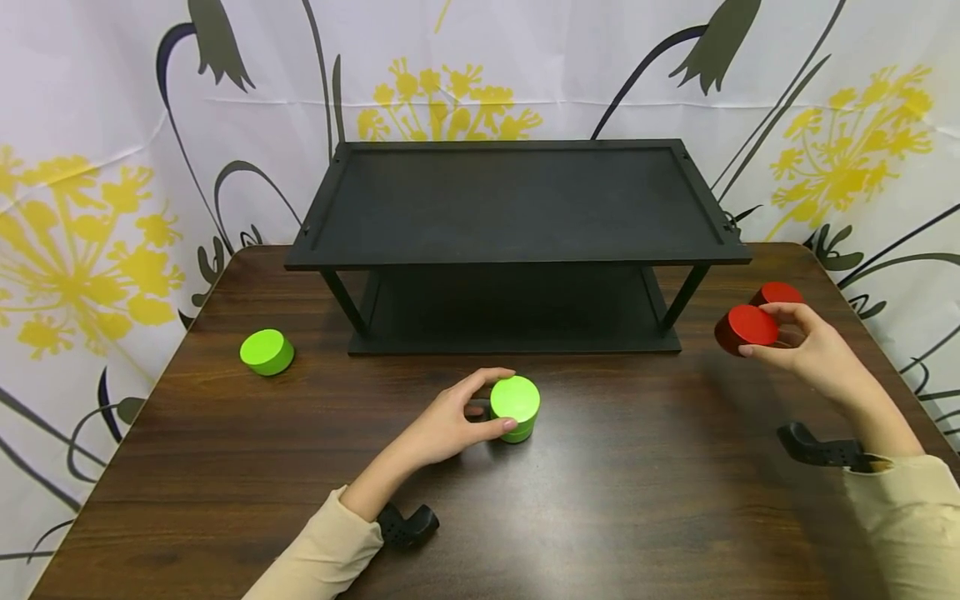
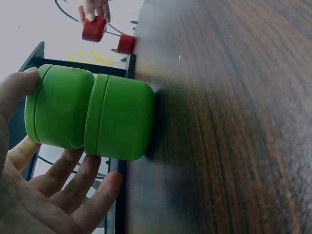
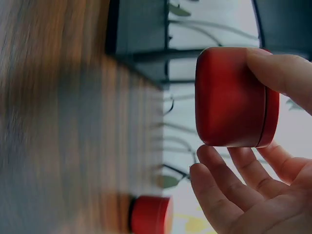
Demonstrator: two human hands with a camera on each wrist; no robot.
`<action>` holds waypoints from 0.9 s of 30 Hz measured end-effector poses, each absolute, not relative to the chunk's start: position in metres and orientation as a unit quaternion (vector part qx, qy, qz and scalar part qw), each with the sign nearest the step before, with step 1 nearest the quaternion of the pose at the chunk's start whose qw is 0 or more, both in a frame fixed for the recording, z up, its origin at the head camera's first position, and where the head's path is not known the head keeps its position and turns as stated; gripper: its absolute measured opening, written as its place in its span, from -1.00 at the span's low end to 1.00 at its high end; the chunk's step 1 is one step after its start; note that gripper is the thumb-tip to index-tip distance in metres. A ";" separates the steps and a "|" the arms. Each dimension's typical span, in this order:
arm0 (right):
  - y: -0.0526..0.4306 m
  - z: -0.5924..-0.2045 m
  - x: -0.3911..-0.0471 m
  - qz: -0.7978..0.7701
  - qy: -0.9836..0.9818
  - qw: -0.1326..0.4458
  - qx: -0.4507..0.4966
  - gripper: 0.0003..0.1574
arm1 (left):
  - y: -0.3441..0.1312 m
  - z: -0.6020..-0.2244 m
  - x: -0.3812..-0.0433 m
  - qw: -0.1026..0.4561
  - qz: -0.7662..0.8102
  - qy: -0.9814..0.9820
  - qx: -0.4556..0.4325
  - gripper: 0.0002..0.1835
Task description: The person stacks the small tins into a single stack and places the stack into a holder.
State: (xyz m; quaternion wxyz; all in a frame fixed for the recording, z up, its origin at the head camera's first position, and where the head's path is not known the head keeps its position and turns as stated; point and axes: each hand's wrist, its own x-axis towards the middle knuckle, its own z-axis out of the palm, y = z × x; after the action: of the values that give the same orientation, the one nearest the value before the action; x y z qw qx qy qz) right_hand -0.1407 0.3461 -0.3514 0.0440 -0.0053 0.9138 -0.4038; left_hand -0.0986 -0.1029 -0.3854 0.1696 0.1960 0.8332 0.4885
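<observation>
My left hand (image 1: 453,421) pinches a round green tin (image 2: 63,107) between thumb and fingers. That tin sits on top of a second green tin (image 2: 122,117), which stands on the table; the head view shows mostly the upper lid. At the right, my right hand (image 1: 828,358) grips a red tin (image 3: 231,97) by its lid end, held up off the table. Behind it a second red tin (image 1: 777,292) rests on the tabletop, partly hidden by the held one in the head view. Farther left, another green tin (image 1: 267,352) stands alone.
A black two-level shelf (image 1: 517,204) stands at the back middle of the dark wooden table (image 1: 615,500). Behind the table hangs a white cloth (image 1: 577,58) with a floral print. Dark wrist cameras (image 1: 408,527) sit below both hands.
</observation>
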 end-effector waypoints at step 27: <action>0.260 -0.323 -0.124 -0.447 0.884 0.066 -0.119 -0.27 | -0.103 -0.388 -0.099 0.169 0.493 0.830 0.199 -0.31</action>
State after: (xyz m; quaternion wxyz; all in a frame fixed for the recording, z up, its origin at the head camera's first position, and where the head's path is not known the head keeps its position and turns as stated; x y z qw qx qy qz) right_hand -0.1238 0.2596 -0.3231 0.0661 -0.1190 0.8841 -0.4471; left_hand -0.0992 -0.1034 -0.3879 0.1689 0.1986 0.8300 0.4931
